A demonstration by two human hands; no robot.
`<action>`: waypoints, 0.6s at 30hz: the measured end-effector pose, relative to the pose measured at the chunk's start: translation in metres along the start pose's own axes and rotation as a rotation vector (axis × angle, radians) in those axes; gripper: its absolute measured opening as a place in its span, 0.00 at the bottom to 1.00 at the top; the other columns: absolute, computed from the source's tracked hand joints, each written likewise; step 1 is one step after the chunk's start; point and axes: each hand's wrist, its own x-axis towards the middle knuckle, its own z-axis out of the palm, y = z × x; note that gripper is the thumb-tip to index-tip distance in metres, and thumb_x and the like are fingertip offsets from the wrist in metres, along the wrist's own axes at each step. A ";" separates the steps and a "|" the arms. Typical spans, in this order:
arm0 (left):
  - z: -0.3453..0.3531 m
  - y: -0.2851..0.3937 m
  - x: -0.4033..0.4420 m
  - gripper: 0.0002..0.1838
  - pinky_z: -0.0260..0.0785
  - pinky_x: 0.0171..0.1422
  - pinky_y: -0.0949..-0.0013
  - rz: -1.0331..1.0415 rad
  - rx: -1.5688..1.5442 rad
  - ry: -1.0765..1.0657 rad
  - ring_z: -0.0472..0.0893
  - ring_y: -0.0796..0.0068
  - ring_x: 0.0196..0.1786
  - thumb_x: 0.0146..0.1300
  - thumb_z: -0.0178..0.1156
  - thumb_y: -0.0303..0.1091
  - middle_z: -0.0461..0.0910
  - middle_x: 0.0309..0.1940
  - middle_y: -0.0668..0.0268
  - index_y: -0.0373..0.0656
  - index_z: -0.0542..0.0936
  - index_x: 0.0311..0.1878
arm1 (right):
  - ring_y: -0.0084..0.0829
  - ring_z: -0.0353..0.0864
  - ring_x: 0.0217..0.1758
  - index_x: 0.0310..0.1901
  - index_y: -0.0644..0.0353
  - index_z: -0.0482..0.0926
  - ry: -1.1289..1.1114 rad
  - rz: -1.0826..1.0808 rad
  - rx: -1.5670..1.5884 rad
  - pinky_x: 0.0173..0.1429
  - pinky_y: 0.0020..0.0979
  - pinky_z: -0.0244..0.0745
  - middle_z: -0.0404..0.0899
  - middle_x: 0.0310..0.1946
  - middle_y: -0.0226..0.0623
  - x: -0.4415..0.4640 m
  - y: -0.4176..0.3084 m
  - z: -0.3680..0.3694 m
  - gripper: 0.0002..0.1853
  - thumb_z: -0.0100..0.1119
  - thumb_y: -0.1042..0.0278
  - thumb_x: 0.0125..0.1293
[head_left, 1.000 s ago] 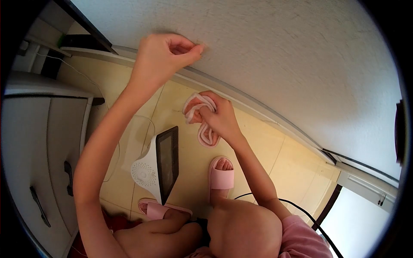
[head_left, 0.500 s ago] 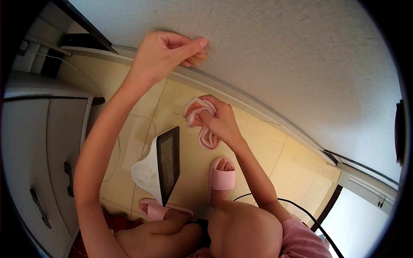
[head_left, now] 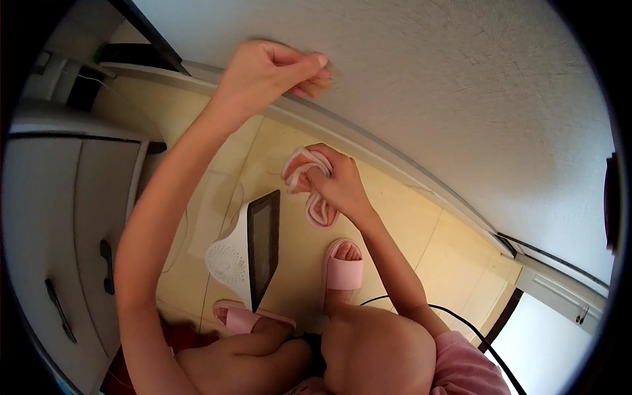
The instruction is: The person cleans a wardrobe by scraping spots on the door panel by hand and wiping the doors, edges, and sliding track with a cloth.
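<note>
My left hand (head_left: 273, 72) is at the upper middle, against the grey textured panel (head_left: 447, 99), its fingers curled and pinched together. A small tan bit shows at the fingertips, too small to name. Lower and to the right, my right hand (head_left: 336, 181) grips a bunched pink cloth (head_left: 299, 168) with white edging. Part of the cloth hangs below the fingers, over the tiled floor. A white device with a dark screen (head_left: 264, 247) stands on the floor, below and left of the cloth.
My feet in pink slippers (head_left: 343, 273) are on the beige tiles (head_left: 401, 224). Grey drawers (head_left: 108, 204) with dark handles are at the left. A black cable (head_left: 461, 316) runs at the lower right. Thin white cords lie behind the device.
My left hand has moved slightly right and up along the panel. My right hand still holds the cloth in nearly the same place. The view has shifted a little.
</note>
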 end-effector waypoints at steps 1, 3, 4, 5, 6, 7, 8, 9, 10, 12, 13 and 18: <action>0.000 -0.001 0.000 0.18 0.72 0.40 0.75 0.014 -0.017 -0.009 0.80 0.75 0.34 0.60 0.56 0.41 0.81 0.34 0.60 0.33 0.80 0.37 | 0.27 0.77 0.29 0.42 0.67 0.75 -0.004 0.006 -0.002 0.38 0.26 0.72 0.79 0.27 0.42 0.000 0.000 0.001 0.16 0.50 0.71 0.50; 0.000 -0.002 0.001 0.17 0.72 0.40 0.75 0.024 -0.014 -0.011 0.80 0.75 0.34 0.60 0.57 0.41 0.81 0.34 0.61 0.32 0.80 0.38 | 0.32 0.79 0.28 0.41 0.67 0.75 0.000 -0.030 0.001 0.37 0.29 0.73 0.79 0.26 0.45 -0.001 0.000 0.005 0.16 0.50 0.70 0.50; -0.001 -0.002 0.001 0.17 0.72 0.40 0.75 0.032 -0.012 -0.018 0.80 0.76 0.34 0.60 0.57 0.40 0.81 0.34 0.61 0.32 0.80 0.38 | 0.38 0.81 0.27 0.40 0.67 0.76 0.007 -0.060 0.004 0.35 0.31 0.74 0.79 0.25 0.48 -0.002 -0.001 0.006 0.16 0.50 0.69 0.50; 0.001 -0.001 0.003 0.17 0.72 0.40 0.75 0.027 -0.008 -0.015 0.80 0.76 0.34 0.60 0.57 0.40 0.81 0.34 0.61 0.32 0.80 0.38 | 0.38 0.81 0.27 0.40 0.67 0.76 0.003 -0.060 0.009 0.35 0.31 0.74 0.79 0.25 0.48 -0.001 -0.001 0.005 0.16 0.50 0.69 0.50; 0.001 0.000 0.003 0.17 0.72 0.39 0.76 0.020 -0.006 -0.014 0.80 0.76 0.34 0.60 0.57 0.40 0.81 0.34 0.61 0.32 0.80 0.38 | 0.38 0.81 0.27 0.40 0.66 0.76 0.000 -0.053 0.009 0.35 0.31 0.74 0.79 0.25 0.48 -0.002 -0.002 0.006 0.16 0.50 0.69 0.50; 0.001 0.000 0.002 0.16 0.72 0.39 0.76 0.013 -0.005 -0.013 0.80 0.76 0.34 0.60 0.57 0.39 0.81 0.34 0.61 0.32 0.80 0.38 | 0.38 0.80 0.27 0.40 0.66 0.76 -0.003 -0.045 0.008 0.35 0.31 0.74 0.79 0.25 0.47 -0.002 -0.002 0.006 0.15 0.50 0.69 0.50; 0.001 0.001 0.003 0.16 0.72 0.39 0.76 0.016 -0.004 -0.011 0.80 0.76 0.34 0.60 0.57 0.39 0.81 0.34 0.61 0.32 0.80 0.38 | 0.38 0.80 0.27 0.40 0.66 0.76 -0.003 -0.049 0.007 0.35 0.31 0.74 0.79 0.25 0.47 -0.003 -0.002 0.007 0.15 0.50 0.69 0.50; 0.001 0.000 0.003 0.16 0.72 0.39 0.76 0.022 -0.019 -0.020 0.80 0.76 0.34 0.60 0.57 0.39 0.81 0.33 0.61 0.32 0.80 0.38 | 0.38 0.80 0.27 0.40 0.66 0.76 0.000 -0.053 0.007 0.35 0.31 0.74 0.79 0.26 0.47 -0.003 0.000 0.007 0.15 0.50 0.69 0.50; 0.001 -0.002 0.003 0.16 0.72 0.39 0.76 0.028 -0.033 -0.028 0.80 0.76 0.34 0.60 0.57 0.39 0.81 0.33 0.61 0.32 0.80 0.38 | 0.37 0.80 0.27 0.40 0.66 0.76 0.003 -0.058 0.008 0.35 0.31 0.74 0.79 0.26 0.47 -0.004 0.001 0.009 0.15 0.50 0.68 0.50; 0.001 -0.002 0.003 0.16 0.73 0.40 0.76 0.038 -0.029 -0.025 0.80 0.76 0.33 0.60 0.57 0.39 0.81 0.33 0.60 0.32 0.80 0.38 | 0.37 0.80 0.28 0.40 0.65 0.76 -0.001 -0.075 0.006 0.36 0.30 0.74 0.79 0.26 0.47 -0.006 0.002 0.009 0.16 0.50 0.68 0.50; 0.001 -0.003 0.002 0.16 0.73 0.40 0.75 0.045 -0.028 -0.027 0.80 0.76 0.33 0.60 0.57 0.39 0.81 0.33 0.60 0.32 0.80 0.38 | 0.36 0.80 0.28 0.40 0.65 0.76 -0.002 -0.086 0.004 0.36 0.30 0.74 0.79 0.26 0.47 -0.007 0.001 0.010 0.16 0.50 0.68 0.51; 0.001 -0.002 0.006 0.15 0.72 0.40 0.75 0.007 -0.029 -0.025 0.80 0.76 0.33 0.61 0.56 0.38 0.81 0.32 0.61 0.32 0.80 0.37 | 0.35 0.80 0.28 0.41 0.65 0.76 -0.028 -0.032 0.026 0.37 0.29 0.73 0.79 0.27 0.47 -0.013 -0.008 0.009 0.16 0.50 0.68 0.51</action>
